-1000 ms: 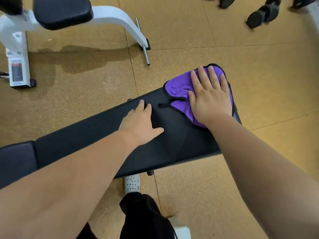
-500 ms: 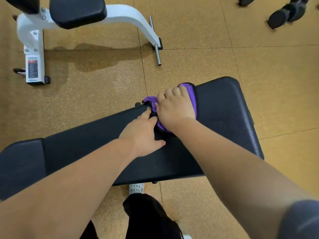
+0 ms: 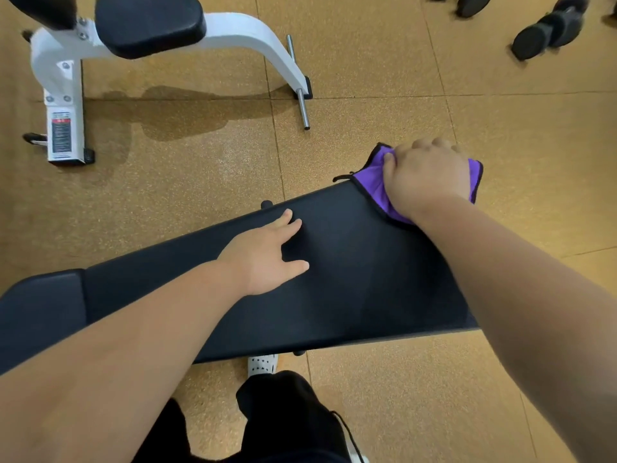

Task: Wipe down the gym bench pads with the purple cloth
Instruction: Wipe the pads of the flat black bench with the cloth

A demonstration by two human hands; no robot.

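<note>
Since the earlier frame, the purple cloth is carried to the bench pad's far end, at 2 o'clock, clenched under the right hand. The left hand is laid flat, released, mid-pad; the long axis remains to be wiped toward 8 o'clock.

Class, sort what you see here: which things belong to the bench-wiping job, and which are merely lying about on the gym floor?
Belongs to the job:
purple cloth
long bench pad
short bench pad
right hand gripping the cloth
left hand resting flat on the pad

Lying about:
white-framed machine
dumbbells
</note>
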